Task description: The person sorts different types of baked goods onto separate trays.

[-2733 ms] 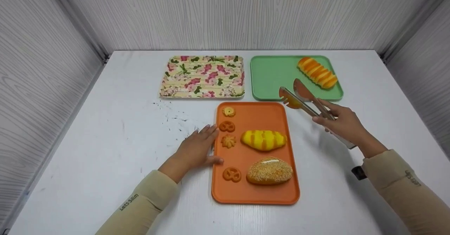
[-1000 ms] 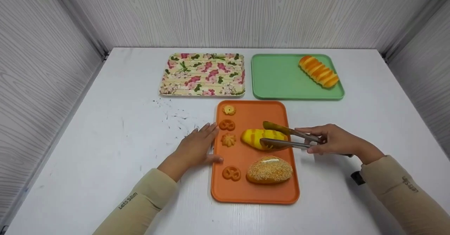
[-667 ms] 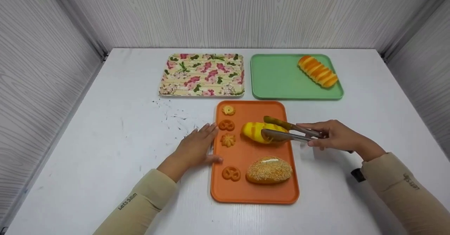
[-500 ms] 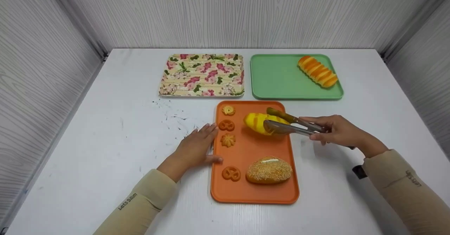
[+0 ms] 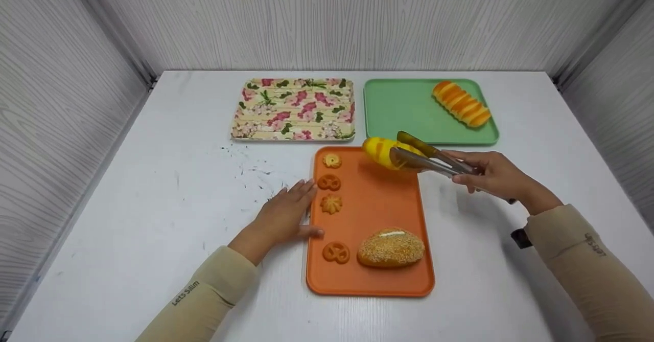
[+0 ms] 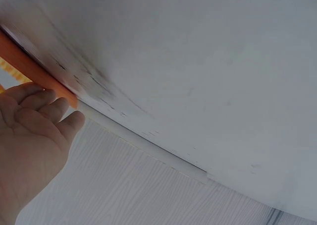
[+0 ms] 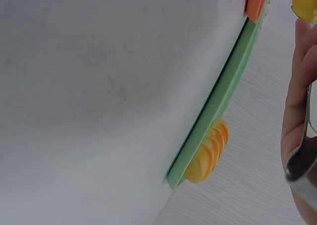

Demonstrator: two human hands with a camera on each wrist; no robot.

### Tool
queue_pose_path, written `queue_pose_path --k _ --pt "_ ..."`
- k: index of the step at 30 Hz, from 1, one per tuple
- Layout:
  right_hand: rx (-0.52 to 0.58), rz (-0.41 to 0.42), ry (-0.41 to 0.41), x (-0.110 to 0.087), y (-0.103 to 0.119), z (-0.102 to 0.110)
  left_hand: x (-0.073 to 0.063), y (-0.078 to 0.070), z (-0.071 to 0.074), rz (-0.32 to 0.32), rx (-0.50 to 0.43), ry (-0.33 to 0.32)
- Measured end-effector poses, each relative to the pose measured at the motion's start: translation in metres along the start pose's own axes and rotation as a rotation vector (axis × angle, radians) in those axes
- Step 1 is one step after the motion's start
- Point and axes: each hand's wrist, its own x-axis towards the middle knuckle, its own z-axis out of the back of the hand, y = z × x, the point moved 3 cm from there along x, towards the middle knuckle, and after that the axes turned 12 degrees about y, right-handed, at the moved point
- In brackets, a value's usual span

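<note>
My right hand (image 5: 498,176) grips a pair of metal tongs (image 5: 439,167), whose tips pinch a yellow striped bread roll (image 5: 380,150). The roll hangs over the far end of the orange tray (image 5: 370,214), close to the green tray's near edge. At the tray's left rim rests my left hand (image 5: 281,217), fingers extended and thumb over the edge. Lying on the orange tray are a sesame bread roll (image 5: 391,248) and, down its left side, several small cookies (image 5: 331,204), two of them pretzel-shaped. In the right wrist view the tongs' handle end (image 7: 304,160) shows beside the palm.
Behind the orange tray on the right is a green tray (image 5: 398,112) with a sliced-look orange loaf (image 5: 461,104) at its right side. A flowered tray (image 5: 294,109) stands to its left. Grey wood-grain walls (image 5: 327,22) enclose the white table (image 5: 179,178).
The right hand brought the tongs down onto the yellow bread roll, pinched it and lifted it off the orange tray, moving away toward the green tray. The left hand stayed in place.
</note>
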Motion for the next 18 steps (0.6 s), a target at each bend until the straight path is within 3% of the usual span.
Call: queue_pose_path --k 11,18 --pt "-0.054 -0.121 -0.074 0.008 -0.011 0.011 0.0 0.0 0.0 0.0 -0.014 0.0" --pt "-0.036 -0.197 -0.145 0.013 -0.049 0.017 0.0 0.0 0.001 -0.001 -0.013 0.001"
